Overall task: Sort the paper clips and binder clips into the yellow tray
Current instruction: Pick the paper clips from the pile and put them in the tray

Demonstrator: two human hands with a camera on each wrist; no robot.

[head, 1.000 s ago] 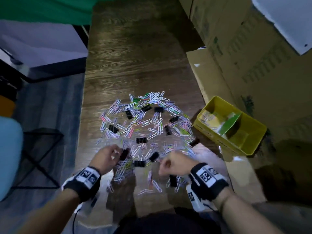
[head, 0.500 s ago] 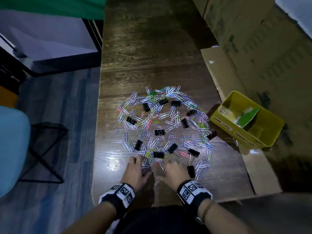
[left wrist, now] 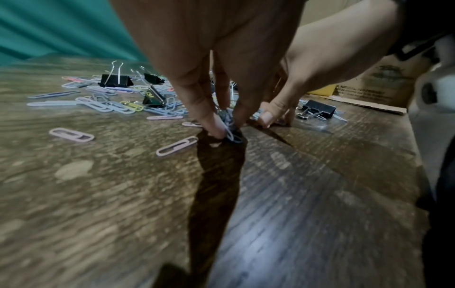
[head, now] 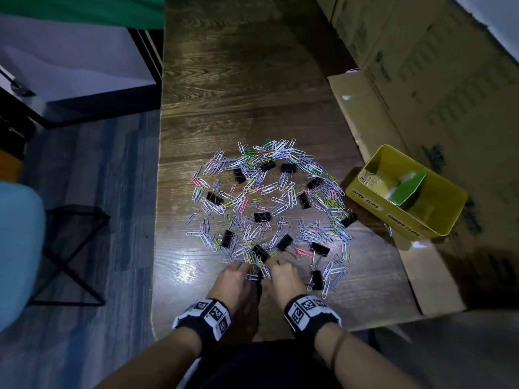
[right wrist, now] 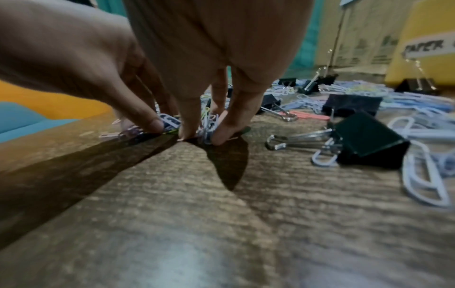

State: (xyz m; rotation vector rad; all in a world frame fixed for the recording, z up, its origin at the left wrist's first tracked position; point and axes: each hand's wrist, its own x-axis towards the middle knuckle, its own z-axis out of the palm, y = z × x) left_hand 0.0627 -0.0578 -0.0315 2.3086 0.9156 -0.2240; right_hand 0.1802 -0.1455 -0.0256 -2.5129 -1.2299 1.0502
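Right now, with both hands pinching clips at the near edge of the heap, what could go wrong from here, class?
1. The left hand and right hand pinch small bunches of paper clips; loose ones may drop on the way to the yellow tray.
2. A binder clip lies among those paper clips, so it could get carried into the PAPER CLIPS compartment.

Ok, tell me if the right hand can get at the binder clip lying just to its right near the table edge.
Probably yes. That binder clip lies in the open just beside the right hand, with only loose paper clips around it. But the hand's fingers are pinching a bunch of paper clips, so it would need to release those first.
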